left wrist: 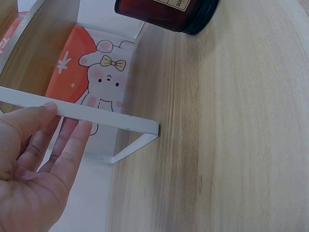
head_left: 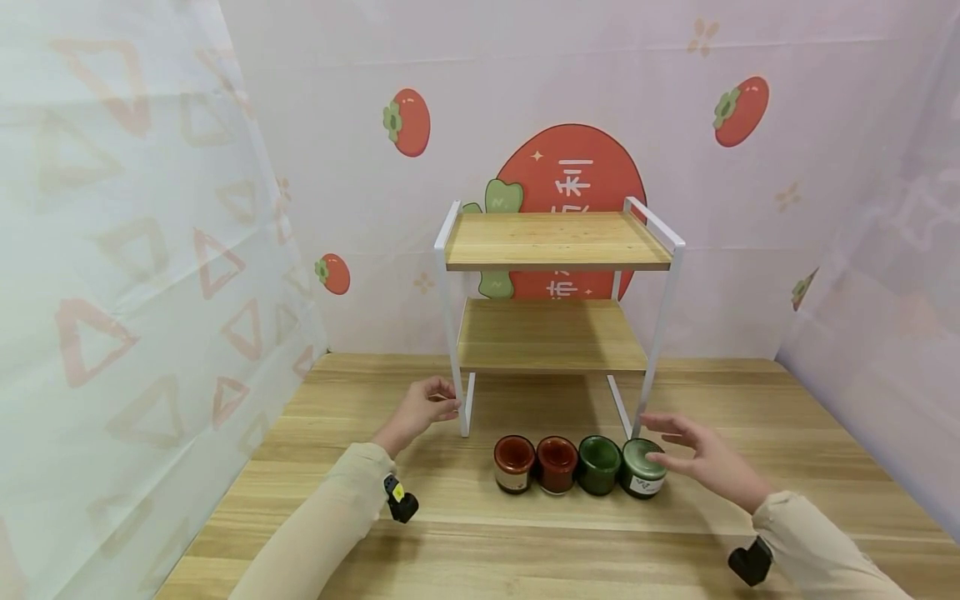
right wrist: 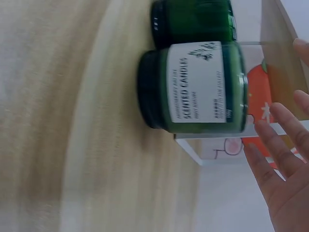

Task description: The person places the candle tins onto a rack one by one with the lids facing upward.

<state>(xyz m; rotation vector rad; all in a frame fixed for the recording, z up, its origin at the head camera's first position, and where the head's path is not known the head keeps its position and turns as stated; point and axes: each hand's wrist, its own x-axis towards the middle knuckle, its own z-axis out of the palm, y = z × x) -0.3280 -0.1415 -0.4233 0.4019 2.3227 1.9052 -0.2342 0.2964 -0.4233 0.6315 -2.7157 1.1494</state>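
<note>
A small two-tier shelf with wooden boards and a white frame stands on the table. My left hand pinches its left front leg low down, thumb on one side and fingers on the other. Before the shelf, side by side, stand two red-brown candle jars, a dark green candle jar and a labelled green scented candle. My right hand hovers beside the labelled candle and the right front leg, its fingers spread and holding nothing; in the right wrist view, its fingers are apart from the candle.
Behind the shelf hangs a pale backdrop printed with red persimmons. A patterned white sheet bounds the left side, and another sheet the right. The wooden tabletop runs forward of the jars.
</note>
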